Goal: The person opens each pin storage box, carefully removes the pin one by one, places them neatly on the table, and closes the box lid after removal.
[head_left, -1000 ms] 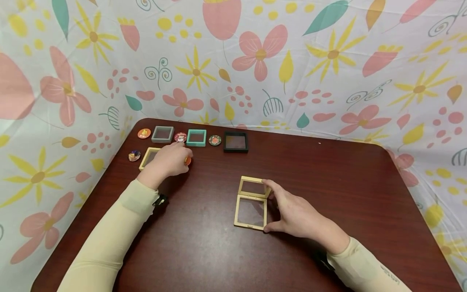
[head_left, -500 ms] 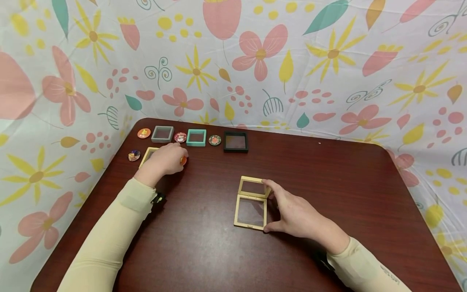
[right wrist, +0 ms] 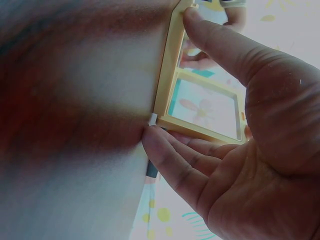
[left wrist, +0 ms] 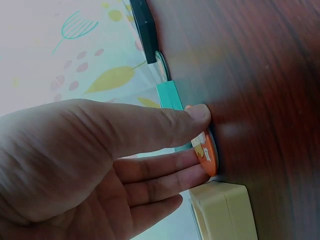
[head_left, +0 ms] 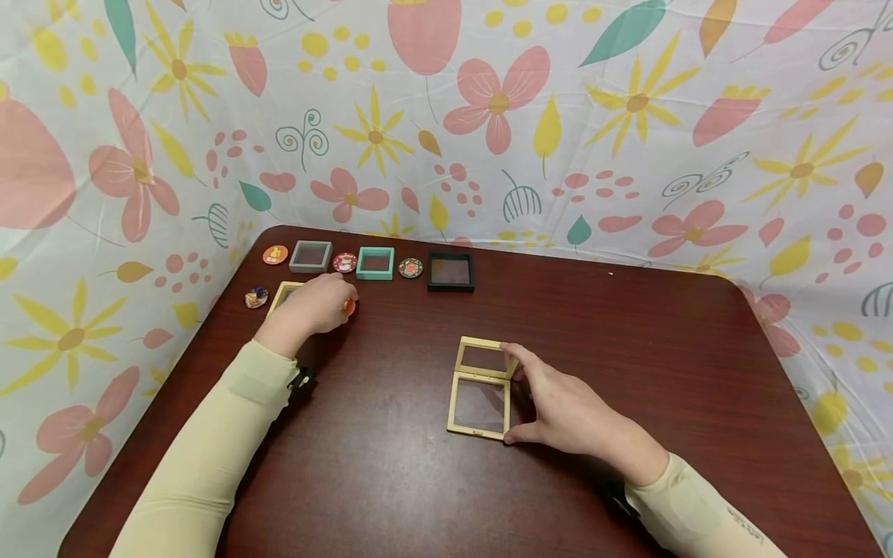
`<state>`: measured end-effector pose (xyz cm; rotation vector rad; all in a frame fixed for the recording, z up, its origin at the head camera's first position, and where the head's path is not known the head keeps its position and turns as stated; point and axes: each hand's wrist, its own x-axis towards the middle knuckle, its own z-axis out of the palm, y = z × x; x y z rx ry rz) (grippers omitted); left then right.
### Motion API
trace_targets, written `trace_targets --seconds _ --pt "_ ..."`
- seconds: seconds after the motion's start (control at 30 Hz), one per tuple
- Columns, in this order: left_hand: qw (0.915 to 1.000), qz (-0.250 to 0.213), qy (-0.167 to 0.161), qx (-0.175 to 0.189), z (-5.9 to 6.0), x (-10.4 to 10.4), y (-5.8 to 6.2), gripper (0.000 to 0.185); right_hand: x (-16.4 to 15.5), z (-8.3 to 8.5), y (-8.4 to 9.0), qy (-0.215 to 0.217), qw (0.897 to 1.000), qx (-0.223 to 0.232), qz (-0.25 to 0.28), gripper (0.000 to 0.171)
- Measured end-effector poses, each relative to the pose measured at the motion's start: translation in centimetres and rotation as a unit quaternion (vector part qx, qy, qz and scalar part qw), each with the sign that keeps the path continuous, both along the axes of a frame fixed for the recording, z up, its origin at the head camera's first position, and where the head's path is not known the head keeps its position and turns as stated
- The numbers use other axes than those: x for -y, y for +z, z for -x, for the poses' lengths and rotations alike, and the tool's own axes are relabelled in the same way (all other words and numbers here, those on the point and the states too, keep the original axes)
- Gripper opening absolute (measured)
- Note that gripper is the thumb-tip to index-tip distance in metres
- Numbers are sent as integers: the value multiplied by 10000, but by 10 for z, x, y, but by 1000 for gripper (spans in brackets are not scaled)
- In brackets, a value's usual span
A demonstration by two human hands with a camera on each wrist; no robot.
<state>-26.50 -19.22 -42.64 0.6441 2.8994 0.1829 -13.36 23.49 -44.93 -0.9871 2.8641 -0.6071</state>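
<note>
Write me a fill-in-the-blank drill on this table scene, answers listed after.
1. The left hand pinches an ____ badge.
2. The right hand holds open a ____ case.
3. Right of the teal case in the far row sits a ____ case.
4. The table is dark ____.

Missing words: orange; yellow; black; red-brown

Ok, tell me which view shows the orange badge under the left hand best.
The left wrist view: the orange badge shows edge-on, pinched between thumb and fingers of the left hand. The head view shows only an orange sliver beside that hand. The right wrist view does not show it clearly.
</note>
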Motion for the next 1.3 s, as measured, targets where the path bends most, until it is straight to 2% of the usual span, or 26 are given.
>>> trace_targets --seconds 0.63,0.73,0.87,0.97,1.1,1.3 --pt "9998 94 158 8 -4 -4 0 36 0 -1 -1 -26 10000 29 -55 132" --pt "9998 137 90 -99 -3 -4 -1 36 0 -1 -2 -7 10000 25 -40 132" --pt "9986 145 -188 -472 -5 -10 4 35 0 -1 -2 6 10000 26 -27 132" --pt "9960 -93 -525 -722 -10 -19 11 39 1 -1 -1 -4 10000 8 -22 132" --pt "9897 -677 -959 -819 -17 -33 17 43 0 -1 -1 2 10000 -13 -4 132" --pt "9744 -1739 -1308 -572 -30 -56 15 40 0 -1 -1 15 10000 22 -4 131"
